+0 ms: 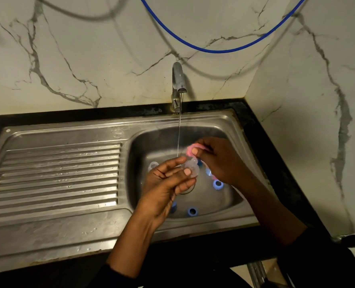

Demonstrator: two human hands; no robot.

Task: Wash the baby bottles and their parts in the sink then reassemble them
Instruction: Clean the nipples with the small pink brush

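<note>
Head view: a clear teat (190,168) is pinched between the thumb and fingers of the left hand (166,183), over the basin (230,196); a pink sponge (190,149) is gripped in the curled fingers of the right hand (218,161), just above and behind the teat; whether the two touch cannot be told. The stream (179,138) from the tap (178,80) is seen to fall just beside the left fingertips, at the far edge of the pinch. Below both grips, blue rings (217,185) lie apart on the basin floor; a clear part (153,165) lies just left of the left fingers. The washing step is judged to be in hand, reassembly not begun; next, the sponge would need to be worked round the teat under the stream, with a firm pinch, since a wet teat is likely to slip.
</note>
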